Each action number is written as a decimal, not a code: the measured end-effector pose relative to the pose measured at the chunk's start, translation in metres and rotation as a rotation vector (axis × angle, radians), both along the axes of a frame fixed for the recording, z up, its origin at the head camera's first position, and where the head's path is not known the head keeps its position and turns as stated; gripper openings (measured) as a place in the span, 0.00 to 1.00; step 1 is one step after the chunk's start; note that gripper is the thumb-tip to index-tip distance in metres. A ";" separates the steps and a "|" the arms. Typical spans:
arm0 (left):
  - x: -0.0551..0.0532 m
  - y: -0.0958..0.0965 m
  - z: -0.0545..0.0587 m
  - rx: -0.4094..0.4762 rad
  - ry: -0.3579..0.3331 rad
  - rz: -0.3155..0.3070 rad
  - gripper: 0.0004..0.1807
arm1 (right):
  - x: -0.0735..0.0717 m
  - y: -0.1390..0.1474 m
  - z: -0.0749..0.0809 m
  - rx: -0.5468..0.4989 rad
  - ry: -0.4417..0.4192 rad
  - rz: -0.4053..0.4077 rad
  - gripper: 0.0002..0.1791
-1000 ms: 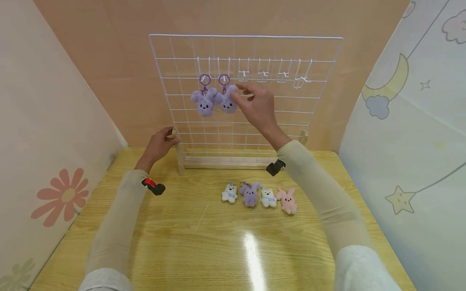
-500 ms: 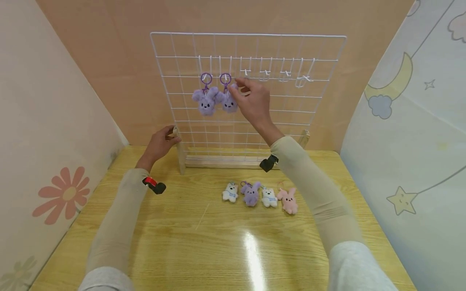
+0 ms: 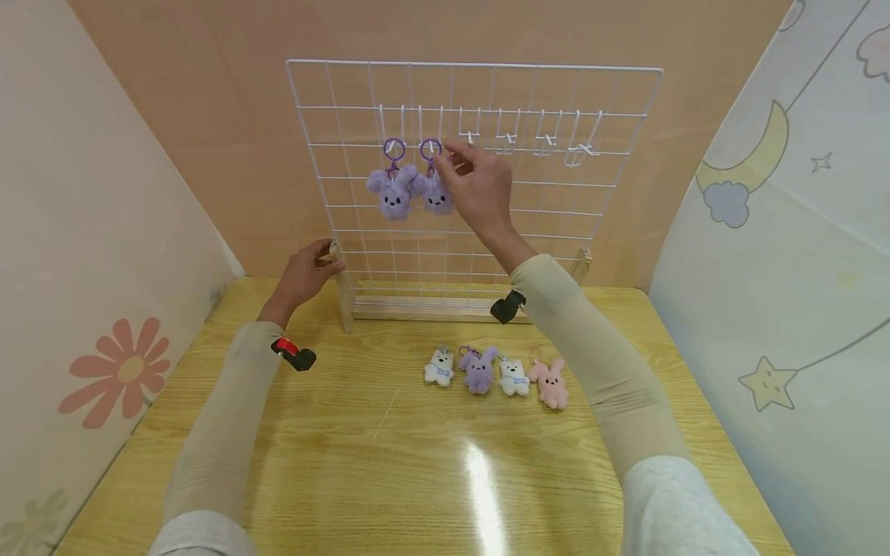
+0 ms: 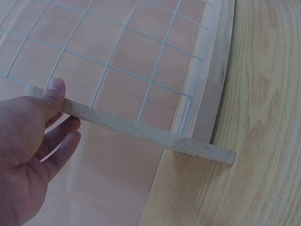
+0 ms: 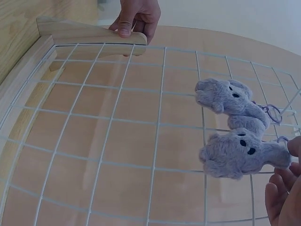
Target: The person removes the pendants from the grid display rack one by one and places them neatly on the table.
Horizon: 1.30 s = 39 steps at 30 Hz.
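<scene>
My left hand (image 3: 304, 276) grips the upper end of the wooden stand leg (image 4: 127, 126) at the grid rack's left side, thumb on one face and fingers curled behind. Two purple plush keychains hang side by side from hooks by purple rings. My right hand (image 3: 483, 185) is at the right-hand purple plush keychain (image 5: 235, 153), thumb and curled fingers around its ear close under the ring, hiding part of it. The other purple plush keychain (image 3: 395, 197) hangs just left of it. The white wire grid rack (image 3: 389, 253) stands upright behind them.
Several white hooks (image 3: 546, 140) line the rack to the right of my right hand. On the wooden table (image 3: 334, 463) lie two white bear keychains (image 3: 439, 368), a purple plush keychain (image 3: 478, 372) and a pink plush keychain (image 3: 552, 384). Walls stand on both sides.
My right hand has shifted slightly left and up along the right-hand hanging keychain, from its ear toward its ring. My left hand stays on the stand leg.
</scene>
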State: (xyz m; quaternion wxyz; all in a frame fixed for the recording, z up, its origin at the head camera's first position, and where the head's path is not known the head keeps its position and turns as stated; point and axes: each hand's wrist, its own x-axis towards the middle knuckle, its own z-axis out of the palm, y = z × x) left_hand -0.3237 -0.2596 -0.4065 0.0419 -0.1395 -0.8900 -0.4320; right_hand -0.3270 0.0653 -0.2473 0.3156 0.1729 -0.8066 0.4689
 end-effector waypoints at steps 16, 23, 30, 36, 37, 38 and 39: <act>0.001 0.000 -0.001 0.005 -0.005 -0.002 0.35 | -0.002 -0.009 0.000 -0.012 0.005 -0.050 0.12; 0.000 0.000 -0.002 0.000 -0.010 -0.001 0.35 | -0.003 -0.011 -0.001 -0.033 -0.016 -0.081 0.12; -0.001 -0.001 -0.003 0.007 -0.019 0.001 0.36 | -0.004 -0.012 0.001 -0.030 -0.064 -0.107 0.13; -0.001 -0.002 -0.002 0.015 -0.028 0.001 0.36 | -0.003 -0.012 0.002 -0.049 -0.072 -0.101 0.13; 0.000 -0.002 -0.002 0.013 -0.027 -0.001 0.36 | -0.003 -0.012 0.002 -0.053 -0.068 -0.096 0.14; 0.000 -0.002 -0.001 0.016 -0.028 0.001 0.36 | -0.003 -0.012 0.002 -0.056 -0.061 -0.090 0.14; 0.000 -0.002 -0.002 0.018 -0.027 0.002 0.36 | -0.003 -0.012 0.002 -0.060 -0.052 -0.082 0.14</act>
